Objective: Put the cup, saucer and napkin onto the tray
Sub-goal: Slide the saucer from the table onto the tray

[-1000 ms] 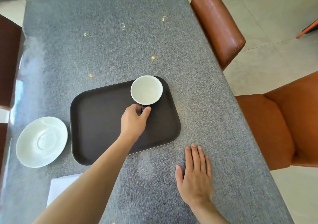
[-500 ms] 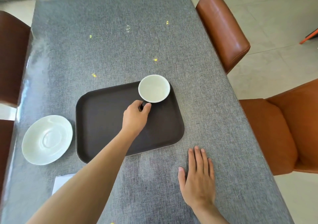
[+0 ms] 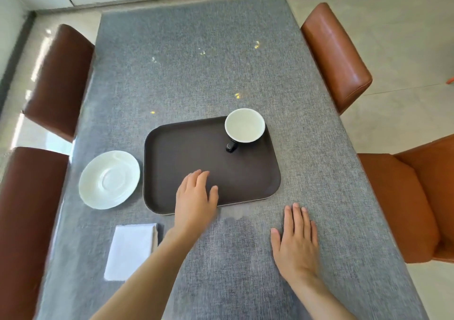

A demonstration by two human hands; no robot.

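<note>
A white-lined cup (image 3: 245, 125) with a dark handle stands upright in the far right corner of the dark brown tray (image 3: 186, 147). Left of the tray, a white saucer (image 3: 109, 179) lies on the grey table. A folded white napkin (image 3: 131, 251) rests near the table's front left, beside my left forearm. My left hand (image 3: 195, 196) hovers over the tray's near edge, fingers apart, holding nothing. My right hand (image 3: 296, 241) lies flat and open on the table in front of the tray.
Brown leather chairs stand on both sides: two on the left (image 3: 59, 81), (image 3: 24, 221) and two on the right (image 3: 336, 56), (image 3: 412, 201). The grey tablecloth (image 3: 196, 61) stretches far beyond the tray. White cabinets line the back wall.
My left hand has let go of the cup's handle and drawn back toward me. The cup stays on the tray. The view has tilted up and widened.
</note>
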